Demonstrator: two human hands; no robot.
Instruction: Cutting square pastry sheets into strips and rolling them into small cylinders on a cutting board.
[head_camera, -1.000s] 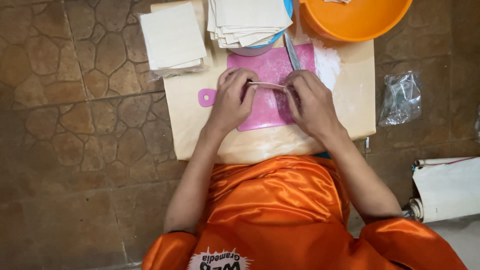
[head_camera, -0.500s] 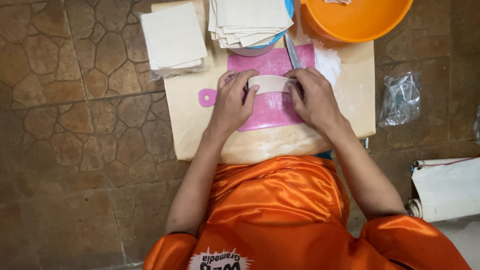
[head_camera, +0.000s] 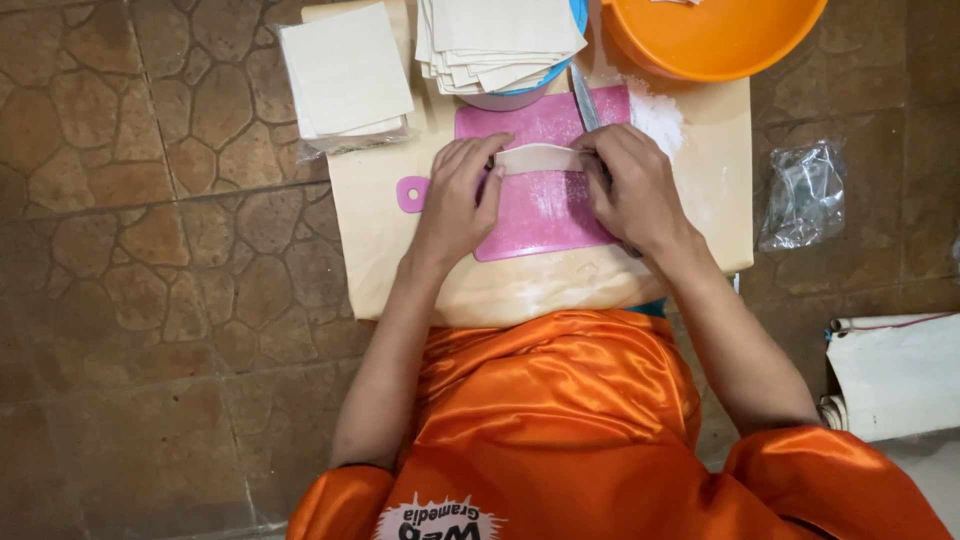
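1. Head view, looking straight down: the left hand and right hand rest on a pink cutting board, which lies on a pale wooden slab set on a stone floor.
2. A folded strip of dough lies at the board's upper centre. Fingers of both hands are curled and pinch its two ends, left at 9 o'clock, right at 3 o'clock of the strip.
3. A knife lies at 12 o'clock of the right hand, blade just beside the knuckles.
4. Stacked dough sheets sit at 12 o'clock; a second stack at 10 o'clock; an orange bowl at 1 o'clock; a crumpled plastic bag at 3 o'clock.
5. Risk, in my judgement: uneven pinching could tear the thin dough or leave a seam open; the nearby blade could nick the right hand if it shifts upward.
6. Not determinable: any filling inside the strip; the bowl's contents, cut off by the frame; the knife handle, hidden under the right hand.
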